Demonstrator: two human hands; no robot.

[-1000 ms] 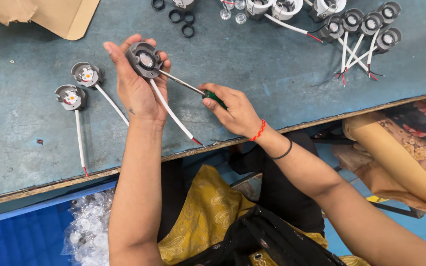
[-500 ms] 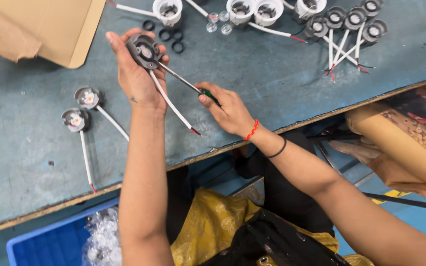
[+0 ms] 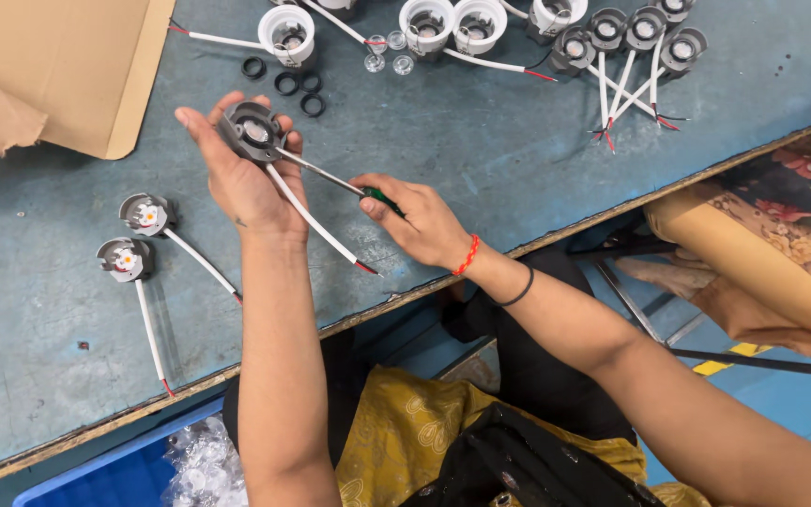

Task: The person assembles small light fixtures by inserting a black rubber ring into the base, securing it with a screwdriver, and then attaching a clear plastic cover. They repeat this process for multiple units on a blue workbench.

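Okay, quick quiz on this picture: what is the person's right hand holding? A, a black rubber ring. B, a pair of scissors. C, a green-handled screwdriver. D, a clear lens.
C: the right hand grips a green-handled screwdriver whose metal shaft runs up to the round grey lamp housing held in the left hand.

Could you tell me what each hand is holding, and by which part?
Left hand grips the round lamp housing by its rim; right hand holds the screwdriver by its green handle.
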